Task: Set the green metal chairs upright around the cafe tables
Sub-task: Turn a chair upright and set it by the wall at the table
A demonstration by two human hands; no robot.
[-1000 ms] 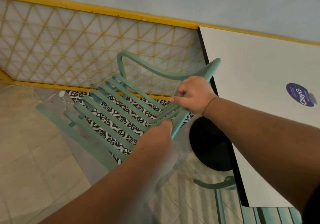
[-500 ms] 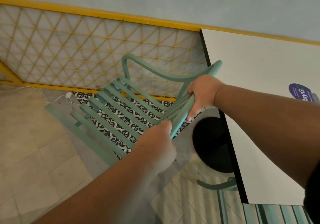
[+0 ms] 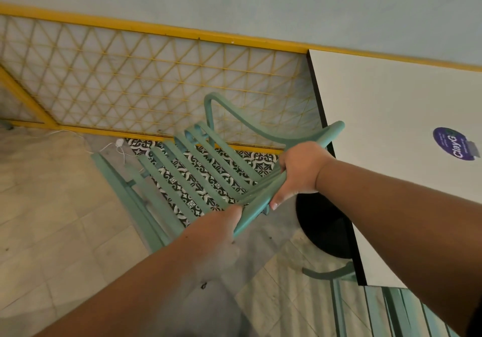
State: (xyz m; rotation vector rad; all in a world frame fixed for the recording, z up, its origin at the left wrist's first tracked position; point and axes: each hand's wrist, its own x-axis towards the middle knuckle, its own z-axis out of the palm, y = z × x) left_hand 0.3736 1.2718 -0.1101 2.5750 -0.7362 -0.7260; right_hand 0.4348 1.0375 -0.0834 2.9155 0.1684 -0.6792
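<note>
Hands [image 3: 300,172] grip green chair [image 3: 198,177] frame beside table [image 3: 391,117].

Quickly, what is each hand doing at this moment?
Left hand: closed on the green chair frame.
Right hand: closed on the same chair's frame.

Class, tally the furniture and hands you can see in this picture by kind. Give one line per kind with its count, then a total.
Green metal chairs: 2, the held chair and a second chair partly cut off at the bottom right
White cafe tables: 1, the table
Hands: 2, the left hand and the right hand
Total: 5
</note>
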